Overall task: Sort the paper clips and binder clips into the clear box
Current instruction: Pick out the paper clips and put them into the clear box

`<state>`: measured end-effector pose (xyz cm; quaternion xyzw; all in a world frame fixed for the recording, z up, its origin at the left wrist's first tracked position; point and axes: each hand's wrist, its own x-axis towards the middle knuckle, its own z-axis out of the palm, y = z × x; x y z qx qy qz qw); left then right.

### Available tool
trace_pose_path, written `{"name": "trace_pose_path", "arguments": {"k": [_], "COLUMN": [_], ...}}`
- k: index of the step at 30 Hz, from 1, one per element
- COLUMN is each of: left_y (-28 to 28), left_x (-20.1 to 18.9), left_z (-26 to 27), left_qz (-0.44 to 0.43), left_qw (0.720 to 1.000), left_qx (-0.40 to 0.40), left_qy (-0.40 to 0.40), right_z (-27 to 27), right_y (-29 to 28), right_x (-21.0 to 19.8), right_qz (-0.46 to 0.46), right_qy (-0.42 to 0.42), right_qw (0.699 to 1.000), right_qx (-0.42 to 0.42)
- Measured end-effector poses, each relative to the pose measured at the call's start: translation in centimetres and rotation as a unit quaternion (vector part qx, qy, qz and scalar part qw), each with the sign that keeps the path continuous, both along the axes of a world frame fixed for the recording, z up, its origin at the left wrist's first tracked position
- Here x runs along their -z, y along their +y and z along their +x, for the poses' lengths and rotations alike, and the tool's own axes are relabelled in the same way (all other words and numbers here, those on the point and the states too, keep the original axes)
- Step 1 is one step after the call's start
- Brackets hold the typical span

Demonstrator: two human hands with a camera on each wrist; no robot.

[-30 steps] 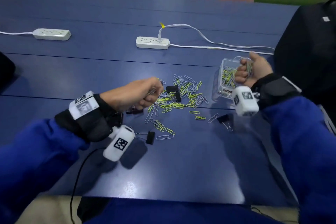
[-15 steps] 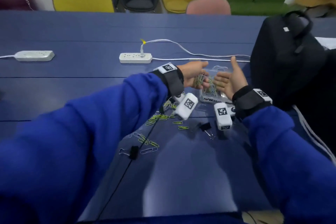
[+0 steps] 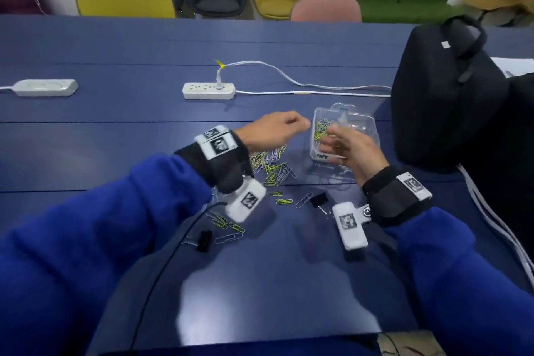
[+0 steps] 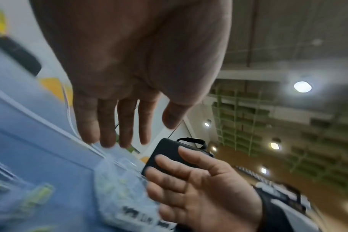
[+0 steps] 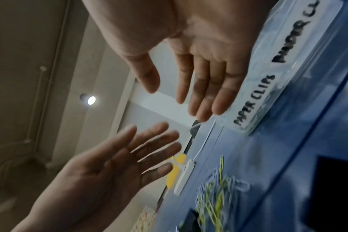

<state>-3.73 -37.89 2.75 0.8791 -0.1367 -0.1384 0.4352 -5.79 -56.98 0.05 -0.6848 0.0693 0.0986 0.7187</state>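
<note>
The clear box stands on the blue table, right of centre, with yellow-green and silver paper clips inside; its label reads "PAPER CLIPS". My left hand hovers at the box's left edge, and the left wrist view shows its fingers straight and empty. Over the box's near side is my right hand, whose fingers are also straight and empty. A loose pile of paper clips lies left of the box. One black binder clip sits near my right wrist, another further left.
A black bag stands close to the right of the box. Two white power strips and a white cable lie further back. Chairs line the table's far side. A black wire runs along my left sleeve.
My left hand left the pile with a handful of clips, reached the box and opened. The right hand, which held clips over the box, has opened too. The head view shifted.
</note>
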Motion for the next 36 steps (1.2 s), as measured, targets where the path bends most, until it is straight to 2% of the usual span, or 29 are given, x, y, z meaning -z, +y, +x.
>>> {"name": "trace_pose_path", "arguments": {"k": [3, 5, 8, 10, 14, 16, 18, 29, 36], "left_y": [6.4, 10.0, 12.8, 13.1, 12.3, 11.6, 11.2, 10.2, 9.9], "left_x": [1.1, 1.8, 2.8, 3.2, 4.0, 4.2, 4.3, 5.0, 5.3], "left_z": [-3.4, -6.0, -9.6, -11.3, -12.4, -12.6, -12.6, -12.3, -12.1], "left_qz": [0.106, 0.182, 0.238, 0.246, 0.304, 0.324, 0.329, 0.33, 0.324], "left_qw": [0.991, 0.977, 0.962, 0.957, 0.933, 0.924, 0.921, 0.913, 0.917], "left_qx": [0.067, 0.103, 0.137, 0.153, 0.174, 0.178, 0.18, 0.21, 0.202], "left_qy": [-0.038, -0.039, -0.02, -0.024, -0.086, -0.101, -0.108, -0.114, -0.117], "right_z": [-2.4, -3.7, -4.7, -4.8, -4.8, -4.7, -4.4, -3.6, -2.6], "right_y": [1.7, 2.8, 4.2, 5.0, 6.2, 6.1, 5.5, 3.3, 3.7], "right_x": [0.5, 1.5, 2.7, 2.8, 2.2, 2.0, 1.9, 0.6, 1.9], "right_qz": [-0.096, -0.209, -0.395, -0.489, -0.612, -0.655, -0.676, -0.673, -0.657], "right_qy": [-0.037, -0.095, -0.176, -0.193, -0.187, -0.178, -0.168, -0.158, -0.214], "right_qw": [0.99, 0.958, 0.866, 0.807, 0.719, 0.687, 0.673, 0.663, 0.64], "right_qx": [-0.1, -0.169, -0.25, -0.27, -0.27, -0.259, -0.251, -0.288, -0.336]}}
